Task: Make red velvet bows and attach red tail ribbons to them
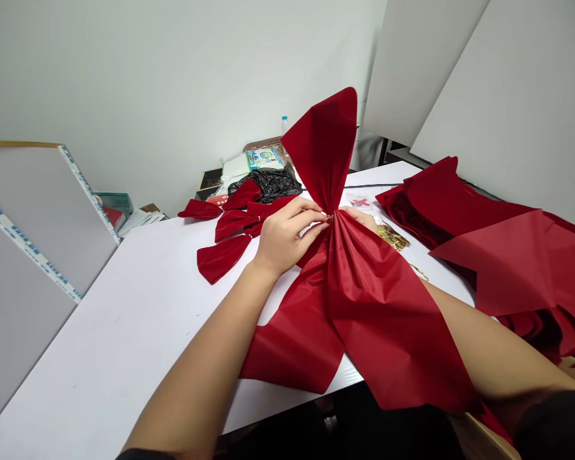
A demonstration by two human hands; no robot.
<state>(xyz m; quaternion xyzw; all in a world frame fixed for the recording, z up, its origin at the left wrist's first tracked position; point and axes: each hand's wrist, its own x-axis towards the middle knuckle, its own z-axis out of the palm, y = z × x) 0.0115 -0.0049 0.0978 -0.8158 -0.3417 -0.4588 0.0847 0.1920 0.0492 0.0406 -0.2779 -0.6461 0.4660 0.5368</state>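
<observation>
A large red bow (364, 275) of velvety fabric stands gathered at its middle, one loop up and two tails hanging down over the table edge. A thin gold twist tie (330, 217) sits at the gather. My left hand (287, 233) pinches at the tie from the left, thumb and fingers together. Behind the gather is my right hand (361, 218), mostly covered by the bow; its fingers are hidden. Smaller red bows (225, 255) lie to the left of my left hand. Gold twist ties (393, 236) lie beyond my right hand.
A stack of red fabric pieces (498, 236) covers the right side of the white table (124, 332). At the back are a crumpled black plastic bag (268, 184), packets (263, 158) and a bottle (284, 122). White boards (38, 211) stand at the left.
</observation>
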